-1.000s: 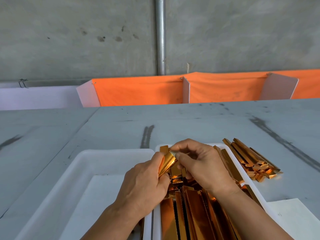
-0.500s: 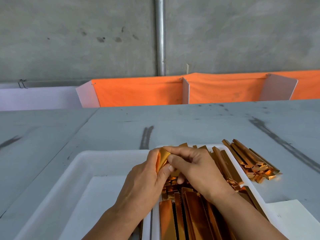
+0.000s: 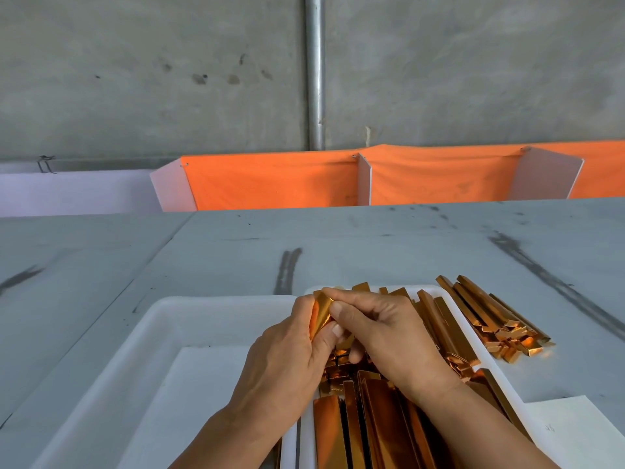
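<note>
I have two white plastic trays side by side on the grey table (image 3: 372, 245). The left tray (image 3: 203, 301) holds only a flat white sheet (image 3: 203, 384) lying on its floor. The right tray (image 3: 306, 441) is packed with long copper-gold foil strips (image 3: 382, 421), most of them lying lengthwise toward me, with shorter creased pieces jumbled under the hands. Just outside that tray's right wall, a separate pile of folded strips (image 3: 500, 319) rests directly on the table, fanned out with their ends roughly lined up. A white paper (image 3: 575, 431) lies on the table near the tray's near right corner.

Both hands meet over the seam between the trays, above the far end of the right one. The left hand (image 3: 284, 360) pinches the held strip (image 3: 321, 314) between thumb and curled fingers, and the right hand (image 3: 389, 336) nips its upper end between thumb and forefinger. So both are clamped on the same piece.

The held strip is narrow, mirror-bright and orange-gold. It stands nearly upright and is bent along its length, so its face curves between the fingertips. Its lower part is hidden behind the fingers.
</note>
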